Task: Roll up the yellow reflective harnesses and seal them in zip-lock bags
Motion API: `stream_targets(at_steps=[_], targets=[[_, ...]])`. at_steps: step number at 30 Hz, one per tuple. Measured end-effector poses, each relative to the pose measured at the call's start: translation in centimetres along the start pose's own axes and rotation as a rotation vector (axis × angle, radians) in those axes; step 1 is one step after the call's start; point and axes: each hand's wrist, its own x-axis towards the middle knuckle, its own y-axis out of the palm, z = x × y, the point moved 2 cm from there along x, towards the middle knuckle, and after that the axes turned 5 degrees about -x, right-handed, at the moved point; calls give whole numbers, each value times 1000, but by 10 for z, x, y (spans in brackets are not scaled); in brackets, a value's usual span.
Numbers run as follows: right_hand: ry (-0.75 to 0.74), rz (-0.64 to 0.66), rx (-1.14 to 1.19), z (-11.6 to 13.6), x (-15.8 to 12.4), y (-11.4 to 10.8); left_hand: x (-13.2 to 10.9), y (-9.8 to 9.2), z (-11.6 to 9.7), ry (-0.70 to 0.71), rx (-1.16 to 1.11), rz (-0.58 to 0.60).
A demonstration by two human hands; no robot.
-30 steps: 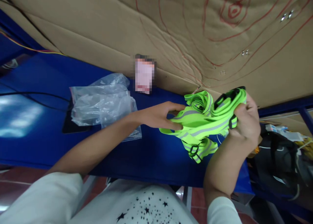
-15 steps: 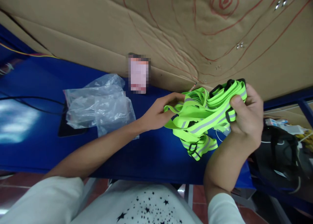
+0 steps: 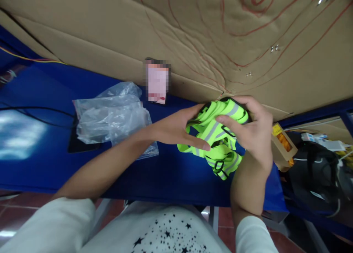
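Blue cloth covers the worktop (image 3: 171, 172), and a big cardboard sheet (image 3: 193, 36) scrawled with red lines leans behind it across the top of the frame. Right of centre, a neon-green reflective strap bundle (image 3: 211, 128) is held just above the cloth, its lower loops and black buckles hanging toward the near edge. It looks light, soft and floppy. The webbing is likely slick, so it would hold best when clasped around the folded mass rather than by one loose loop.

The left hand (image 3: 176, 129) reaches in from the lower left with its forearm low, fingers flat under and along the bundle's left side. The right hand (image 3: 250, 131) arches over the top, wrist bent. Each grip is closed on the bundle.

Crumpled clear plastic bags (image 3: 110, 117) lie at centre left, and a small carton (image 3: 282, 146) sits at the right.
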Motion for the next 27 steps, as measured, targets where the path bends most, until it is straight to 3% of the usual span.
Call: stream_targets(at_steps=[3,5,7,9,12,15,18,21,23,27], targets=[[-60,-113,26,8,0,13,2,20,13,-161,-160,-53],[-53,-174,54,8,0,15,2,28,21,-288,-249,-13],[45,-162,114,4,0,16,0,29,25,-332,-264,54],[209,-68,251,-3,0,19,-1,25,25,-275,-184,106],[434,184,497,-15,1,32,-3,18,19,-135,-33,203],[524,326,578,-24,2,45,-5,12,11,-57,49,204],[409,203,448,-27,5,46,-5,8,6,-42,121,134],[198,112,240,-20,6,38,-4,9,5,-27,136,177],[126,161,153,-14,5,33,-3,10,5,-20,91,189],[34,410,89,-4,1,32,-1,11,8,-21,1,149]])
